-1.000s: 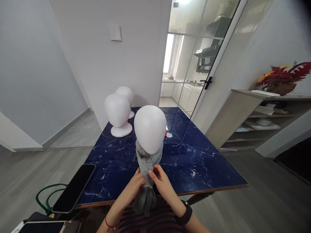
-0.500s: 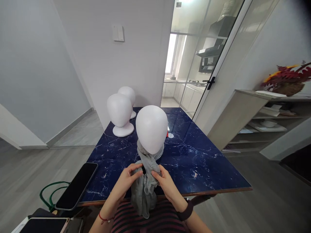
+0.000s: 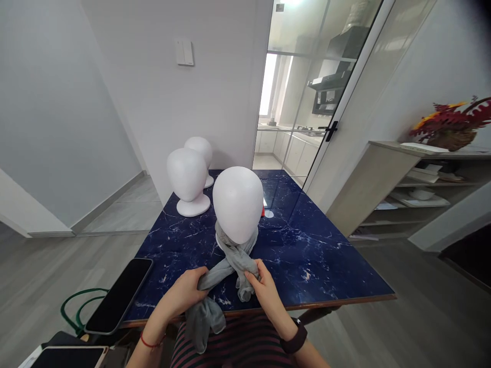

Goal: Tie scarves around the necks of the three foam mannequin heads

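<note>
A white mannequin head [image 3: 238, 203] stands near me on the dark blue marble table [image 3: 307, 255]. A grey scarf [image 3: 233, 258] is wrapped round its neck, with the two ends crossed in front. My left hand [image 3: 184, 294] is closed on the longer end, which hangs down past the table edge toward my lap. My right hand [image 3: 263, 286] pinches the shorter end just right of the crossing.
Two more white mannequin heads [image 3: 187, 179] stand at the table's far left. A black phone [image 3: 118, 295] lies over the near left corner, with a green-handled item [image 3: 76, 306] below it. A glass door [image 3: 330, 102] and shelves with red flowers [image 3: 452, 122] are to the right.
My hands have drawn apart, pulling the two scarf ends out sideways. The left end went left and down, and the crossing under the head has tightened.
</note>
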Motion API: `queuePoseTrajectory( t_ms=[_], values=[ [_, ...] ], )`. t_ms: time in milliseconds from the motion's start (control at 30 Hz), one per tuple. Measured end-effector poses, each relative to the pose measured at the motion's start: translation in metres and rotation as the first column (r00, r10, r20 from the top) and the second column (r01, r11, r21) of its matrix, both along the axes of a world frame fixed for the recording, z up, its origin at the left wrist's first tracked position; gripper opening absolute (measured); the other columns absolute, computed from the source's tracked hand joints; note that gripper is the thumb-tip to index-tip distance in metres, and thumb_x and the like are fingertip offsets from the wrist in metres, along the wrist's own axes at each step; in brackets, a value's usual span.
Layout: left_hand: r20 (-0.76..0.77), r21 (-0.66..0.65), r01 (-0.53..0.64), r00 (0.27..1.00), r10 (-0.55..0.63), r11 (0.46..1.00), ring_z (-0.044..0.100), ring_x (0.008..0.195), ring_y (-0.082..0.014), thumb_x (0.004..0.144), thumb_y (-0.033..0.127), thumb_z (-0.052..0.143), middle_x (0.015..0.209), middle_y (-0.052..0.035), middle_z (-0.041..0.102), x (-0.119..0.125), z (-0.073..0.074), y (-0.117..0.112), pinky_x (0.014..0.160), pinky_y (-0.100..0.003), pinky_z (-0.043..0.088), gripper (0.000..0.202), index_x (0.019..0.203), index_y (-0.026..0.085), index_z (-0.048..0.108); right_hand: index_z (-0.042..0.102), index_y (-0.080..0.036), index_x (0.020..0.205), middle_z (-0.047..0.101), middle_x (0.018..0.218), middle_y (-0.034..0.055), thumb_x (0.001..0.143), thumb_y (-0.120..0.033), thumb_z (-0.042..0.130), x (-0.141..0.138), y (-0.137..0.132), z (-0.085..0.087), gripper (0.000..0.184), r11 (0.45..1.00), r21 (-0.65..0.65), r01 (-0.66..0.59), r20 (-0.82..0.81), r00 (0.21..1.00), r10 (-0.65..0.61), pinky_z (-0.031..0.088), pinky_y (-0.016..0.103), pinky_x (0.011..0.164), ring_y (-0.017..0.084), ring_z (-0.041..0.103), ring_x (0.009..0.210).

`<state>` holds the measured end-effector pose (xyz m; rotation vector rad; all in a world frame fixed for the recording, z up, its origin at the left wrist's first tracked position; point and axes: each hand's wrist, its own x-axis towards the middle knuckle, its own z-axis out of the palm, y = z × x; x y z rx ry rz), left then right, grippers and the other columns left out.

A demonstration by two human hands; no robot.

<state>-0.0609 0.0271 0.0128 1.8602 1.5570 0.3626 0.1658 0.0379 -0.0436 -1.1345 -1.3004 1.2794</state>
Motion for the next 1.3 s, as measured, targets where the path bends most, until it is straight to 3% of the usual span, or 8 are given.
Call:
queuePoseTrajectory(
  t_ms=[100,200,333,433,567,867,1133,1300],
  values=[
    [-0.258,0.19,-0.056,0.96,0.105,0.98,0.056,0.084,-0.0213,0.067,0.006,0.048,0.085,-0.0073,0.059,-0.001,0.008,-0.005,0.075,-0.029,0.038,0.02,0.073,0.017,0.063,0.049,-0.017,0.082,0.049,0.074,-0.0018,0.08,-0.034,0.055,-0.001,-0.002,0.002,0.017,1.0,0.002,0.009,-0.017,1.0,-0.009,0.037,0.022,0.067,0.012,0.044,0.07],
    [-0.411,0.38,-0.14,0.86,0.303,0.914,0.055,0.089,-0.0236,0.076,0.013,0.045,0.09,-0.0102,0.059,0.005,0.019,-0.009,0.078,-0.032,0.038,0.022,0.081,0.017,0.065,0.05,-0.017,0.078,0.046,0.071,-0.0026,0.08,-0.028,0.053,-0.004,-0.007,0.004,0.011,0.999,0.02,-0.044,-0.003,0.999,0.044,0.035,0.021,0.064,0.012,0.042,0.068],
    [-0.328,0.337,-0.301,0.851,0.411,0.892,0.06,0.069,-0.0209,0.081,0.022,0.045,0.071,-0.0049,0.063,0.016,0.024,-0.011,0.064,-0.028,0.04,0.024,0.094,0.021,0.065,0.057,-0.017,0.08,0.057,0.091,0.003,0.077,-0.027,0.055,-0.012,-0.013,0.004,0.01,0.999,0.002,-0.044,-0.027,0.999,0.044,0.038,0.023,0.077,0.016,0.051,0.088],
    [0.081,0.285,-0.351,0.936,0.343,0.892,0.061,0.065,-0.0166,0.084,0.028,0.045,0.07,-0.0018,0.065,0.026,0.017,-0.008,0.06,-0.023,0.043,0.025,0.1,0.021,0.063,0.061,-0.018,0.082,0.05,0.128,0.0061,0.073,-0.025,0.06,-0.019,-0.014,0.001,0.012,0.996,-0.063,-0.07,-0.14,0.988,0.061,0.031,0.027,0.098,0.022,0.042,0.121],
    [0.441,0.34,-0.295,0.889,0.126,0.893,0.063,0.091,-0.0167,0.085,0.029,0.047,0.103,-0.0048,0.067,0.037,0.007,-0.004,0.079,-0.024,0.049,0.032,0.115,0.021,0.055,0.066,-0.02,0.093,0.036,0.143,0.004,0.069,-0.021,0.063,-0.023,-0.013,-0.003,0.023,0.984,-0.115,-0.137,-0.264,0.959,0.103,0.028,0.032,0.105,0.023,0.035,0.13],
    [0.162,0.541,0.06,0.971,-0.174,0.839,0.05,0.117,-0.0197,0.086,0.01,0.036,0.126,-0.0083,0.054,0.044,-0.014,0.001,0.1,-0.036,0.041,0.05,0.133,0.025,0.041,0.07,-0.021,0.087,0.041,0.135,0.006,0.062,-0.018,0.069,-0.019,0.004,-0.004,0.025,0.996,0.026,-0.081,-0.181,0.98,0.085,0.028,0.034,0.104,0.026,0.032,0.13],
    [-0.055,0.597,0.162,0.985,-0.162,0.786,0.035,0.127,-0.0234,0.075,-0.001,0.038,0.13,-0.0087,0.048,0.044,-0.025,0.012,0.107,-0.047,0.032,0.08,0.146,0.026,0.011,0.059,-0.016,0.065,0.051,0.1,0.005,0.062,-0.022,0.07,-0.022,0.009,-0.002,0.013,0.993,0.11,-0.032,-0.159,0.986,0.049,0.04,0.028,0.084,0.019,0.053,0.093],
    [-0.073,0.634,0.138,0.99,-0.118,0.761,0.038,0.125,-0.0253,0.07,0.0,0.044,0.132,-0.0105,0.045,0.051,-0.038,0.022,0.106,-0.049,0.032,0.081,0.143,0.022,0.018,0.047,-0.017,0.059,0.052,0.096,0.004,0.063,-0.018,0.067,-0.022,0.006,0.001,0.02,0.983,0.182,0.005,-0.105,0.994,0.014,0.039,0.027,0.08,0.017,0.052,0.088]
  ],
)
